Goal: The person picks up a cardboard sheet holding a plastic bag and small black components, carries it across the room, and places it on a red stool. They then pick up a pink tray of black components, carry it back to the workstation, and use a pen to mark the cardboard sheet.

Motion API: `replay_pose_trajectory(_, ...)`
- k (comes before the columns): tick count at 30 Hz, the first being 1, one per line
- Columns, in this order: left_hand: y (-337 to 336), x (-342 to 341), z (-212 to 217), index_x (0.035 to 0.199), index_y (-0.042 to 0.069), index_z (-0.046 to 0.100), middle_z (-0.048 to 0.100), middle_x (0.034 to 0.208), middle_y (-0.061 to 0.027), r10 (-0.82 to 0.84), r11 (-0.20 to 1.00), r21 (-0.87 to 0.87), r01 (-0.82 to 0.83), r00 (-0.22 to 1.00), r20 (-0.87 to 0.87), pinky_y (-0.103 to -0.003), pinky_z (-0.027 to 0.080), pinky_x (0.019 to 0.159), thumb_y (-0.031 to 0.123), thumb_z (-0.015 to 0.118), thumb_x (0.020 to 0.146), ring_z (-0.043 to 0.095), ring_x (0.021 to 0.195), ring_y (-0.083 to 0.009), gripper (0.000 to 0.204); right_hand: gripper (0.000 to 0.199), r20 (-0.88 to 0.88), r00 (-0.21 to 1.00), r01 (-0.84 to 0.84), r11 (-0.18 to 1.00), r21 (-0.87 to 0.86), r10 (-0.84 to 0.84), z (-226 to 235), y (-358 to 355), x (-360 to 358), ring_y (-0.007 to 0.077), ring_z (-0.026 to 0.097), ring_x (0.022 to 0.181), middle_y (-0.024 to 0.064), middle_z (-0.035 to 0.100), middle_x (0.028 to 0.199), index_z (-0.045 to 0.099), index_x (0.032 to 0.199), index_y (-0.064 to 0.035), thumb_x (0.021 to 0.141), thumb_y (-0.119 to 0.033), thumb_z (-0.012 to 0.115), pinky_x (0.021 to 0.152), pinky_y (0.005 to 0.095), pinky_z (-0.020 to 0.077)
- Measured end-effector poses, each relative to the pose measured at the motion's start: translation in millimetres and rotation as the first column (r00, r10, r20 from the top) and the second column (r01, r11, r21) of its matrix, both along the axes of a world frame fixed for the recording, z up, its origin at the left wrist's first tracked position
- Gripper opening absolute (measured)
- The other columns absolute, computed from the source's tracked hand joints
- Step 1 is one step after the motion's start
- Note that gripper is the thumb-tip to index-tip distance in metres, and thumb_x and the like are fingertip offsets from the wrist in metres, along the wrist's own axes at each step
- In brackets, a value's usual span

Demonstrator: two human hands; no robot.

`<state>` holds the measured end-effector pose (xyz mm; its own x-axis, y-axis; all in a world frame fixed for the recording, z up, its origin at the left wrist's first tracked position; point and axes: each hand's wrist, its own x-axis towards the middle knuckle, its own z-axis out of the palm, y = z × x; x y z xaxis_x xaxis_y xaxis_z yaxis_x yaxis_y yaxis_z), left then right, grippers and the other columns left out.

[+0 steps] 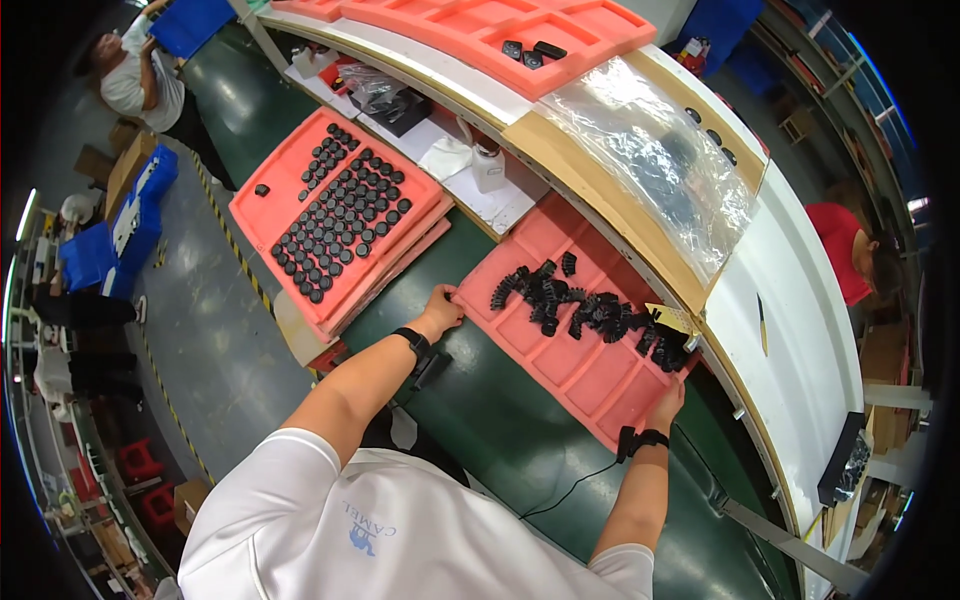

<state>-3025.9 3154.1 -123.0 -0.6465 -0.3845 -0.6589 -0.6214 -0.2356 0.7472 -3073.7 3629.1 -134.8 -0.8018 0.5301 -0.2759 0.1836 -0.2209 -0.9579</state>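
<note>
A pink compartmented tray (590, 388) lies in front of me, its far side reaching under the raised white bench. My left hand (443, 308) grips its left corner, fingers closed on the rim. At the near right corner, my right hand (668, 403) holds the same tray, its fingertips partly hidden. Loose black ribbed, curved parts (605, 318) are heaped across the tray's compartments. A yellow tag or card (673, 318) sits by the heap's right end, close to the bench edge.
Left of me, stacked pink trays (262, 213) carry rows of black round caps. Above, the white bench (805, 300) bears another pink tray (480, 52), cardboard with clear plastic film (650, 150) and a pen (763, 325). A white bottle (488, 168) stands on the lower shelf. Other people work farther off.
</note>
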Motion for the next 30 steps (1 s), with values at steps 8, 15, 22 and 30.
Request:
replay_pose_trajectory(8, -2.7, 2.2, -51.4, 0.113, 0.002, 0.042, 0.056, 0.098, -0.0203, -0.198, 0.894, -0.425, 0.145, 0.977, -0.082, -0.035, 0.047, 0.076, 0.01, 0.065, 0.079, 0.058, 0.089, -0.0283, 0.042, 0.051, 0.27, 0.952, -0.304, 0.547, 0.78, 0.145, -27.9, 39.6, 51.4, 0.0308, 0.048, 0.109, 0.0218, 0.051, 0.116, 0.041, 0.131, 0.0015, 0.091, -0.029, 0.05, 0.092, 0.0374, 0.0379)
replay_pose_trajectory(15, -9.4, 6.6, -68.5, 0.111, -0.001, 0.042, 0.056, 0.098, -0.0221, -0.125, 0.882, -0.467, 0.062, 0.987, -0.106, -0.038, 0.045, 0.08, 0.017, 0.068, 0.079, 0.056, 0.091, -0.0345, 0.045, 0.049, 0.077, 0.997, -0.075, 0.243, 0.967, 0.003, 10.2, -64.7, 191.7, 0.0408, 0.042, 0.111, 0.0258, 0.044, 0.121, 0.042, 0.126, 0.0018, 0.083, -0.015, 0.056, 0.096, 0.046, 0.0332)
replay_pose_trajectory(22, -10.9, 24.5, -64.9, 0.102, -0.003, 0.044, 0.059, 0.085, -0.0202, -0.203, 0.871, -0.469, 0.146, 0.976, -0.073, -0.04, 0.046, 0.073, 0.021, 0.067, 0.079, 0.059, 0.081, -0.0345, 0.041, 0.047, 0.172, 0.968, -0.228, 0.353, 0.908, 0.183, 9.3, -122.2, 235.3, 0.0406, 0.038, 0.115, 0.0251, 0.04, 0.124, 0.045, 0.121, 0.0013, 0.076, -0.007, 0.057, 0.098, 0.0447, 0.0317)
replay_pose_trajectory(30, -51.3, 95.2, -44.6, 0.094, -0.002, 0.05, 0.06, 0.084, -0.0245, -0.518, 0.68, -0.614, 0.401, 0.855, -0.014, -0.043, 0.047, 0.074, 0.017, 0.061, 0.078, 0.059, 0.083, -0.0404, 0.028, 0.046, 0.372, 0.913, -0.407, 0.432, 0.805, 0.167, 17.6, -151.8, 232.6, 0.0404, 0.039, 0.114, 0.0228, 0.041, 0.125, 0.048, 0.119, -0.0024, 0.074, -0.007, 0.058, 0.098, 0.045, 0.0335)
